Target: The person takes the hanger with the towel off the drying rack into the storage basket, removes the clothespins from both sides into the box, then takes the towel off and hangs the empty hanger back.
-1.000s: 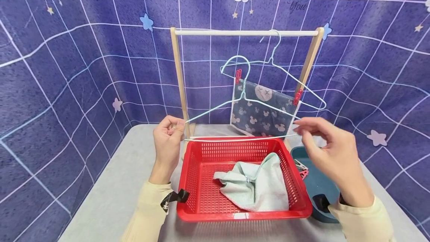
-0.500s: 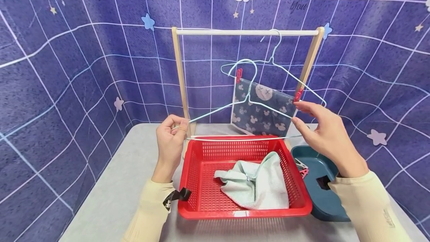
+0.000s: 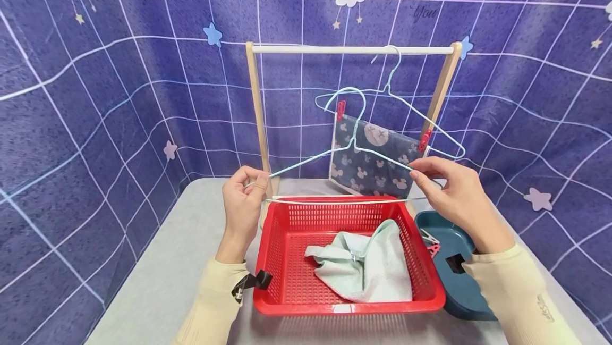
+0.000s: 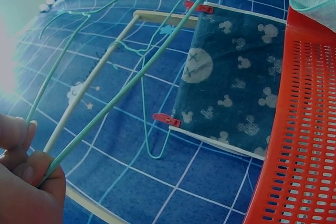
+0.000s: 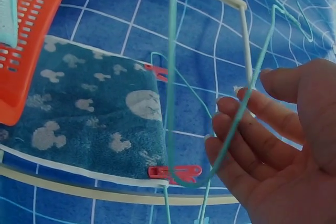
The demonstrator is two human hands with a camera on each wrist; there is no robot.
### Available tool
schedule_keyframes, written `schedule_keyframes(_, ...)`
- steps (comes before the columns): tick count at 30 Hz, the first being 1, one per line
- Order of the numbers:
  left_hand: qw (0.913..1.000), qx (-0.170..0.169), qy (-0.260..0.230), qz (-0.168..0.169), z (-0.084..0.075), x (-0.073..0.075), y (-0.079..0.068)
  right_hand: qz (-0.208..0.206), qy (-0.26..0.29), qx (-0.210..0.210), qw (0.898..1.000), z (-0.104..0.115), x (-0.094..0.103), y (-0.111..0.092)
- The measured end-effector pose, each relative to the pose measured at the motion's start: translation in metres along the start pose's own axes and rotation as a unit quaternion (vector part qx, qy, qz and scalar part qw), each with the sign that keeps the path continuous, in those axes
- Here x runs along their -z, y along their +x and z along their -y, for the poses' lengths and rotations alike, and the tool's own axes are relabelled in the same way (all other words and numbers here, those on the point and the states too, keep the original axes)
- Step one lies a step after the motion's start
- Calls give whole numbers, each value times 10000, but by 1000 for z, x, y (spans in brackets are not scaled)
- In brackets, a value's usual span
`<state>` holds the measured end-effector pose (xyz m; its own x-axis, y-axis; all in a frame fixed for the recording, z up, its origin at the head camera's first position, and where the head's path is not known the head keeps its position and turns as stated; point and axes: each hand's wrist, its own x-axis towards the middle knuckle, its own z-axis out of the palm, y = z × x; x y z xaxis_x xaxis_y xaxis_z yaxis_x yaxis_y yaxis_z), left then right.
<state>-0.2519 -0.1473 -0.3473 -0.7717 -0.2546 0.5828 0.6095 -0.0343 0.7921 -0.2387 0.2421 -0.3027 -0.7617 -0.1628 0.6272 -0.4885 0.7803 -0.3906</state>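
Note:
Between both hands a light-blue wire hanger (image 3: 354, 139) is held up, its hook pointing upward, in front of the rack. The left hand (image 3: 243, 204) grips its left end, fingers curled round the wire; the left wrist view shows that left hand (image 4: 31, 177) on the wire too. On the right arm of the hanger, the right hand (image 3: 454, 191) pinches the wire between thumb and forefinger. In the right wrist view the other fingers of the right hand (image 5: 278, 135) lie loosely bent beside the wire. Below is a pale green towel (image 3: 382, 268) in a red basket (image 3: 344, 309).
Behind, a rack with a white bar (image 3: 325, 49) bears a second hanger (image 3: 388, 90). Red clothespins (image 3: 424, 141) fix a dark blue patterned cloth (image 3: 358, 167) to it. Right of the basket stands a teal bin (image 3: 444, 238) with a few pegs (image 3: 433, 250) at its edge.
The right hand moves left and inward, from fingers apart near the hanger's right end to pinching its right arm. The hanger's hook has shifted slightly right. The left hand keeps its grip.

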Motion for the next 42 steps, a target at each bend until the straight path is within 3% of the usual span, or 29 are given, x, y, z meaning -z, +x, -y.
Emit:
schedule_keyframes(7,10000,23,2,77,1,1,-2,-97,-98,314,9994,-5,-6,-4)
schedule_keyframes(21,9996,154,99,205,0,0,-5,-168,247,333,9990,-13,-15,-11)
schedule_keyframes(28,9988,6,388,304,-1,1,-5,-323,310,357,9984,-13,-12,-11)
schedule_keyframes(34,9954,-127,703,633,-3,1,2,-459,268,349,9980,-14,-6,-13)
schedule_keyframes(42,9828,58,1380,1224,-8,7,12,-649,150,514,9965,-14,6,-19)
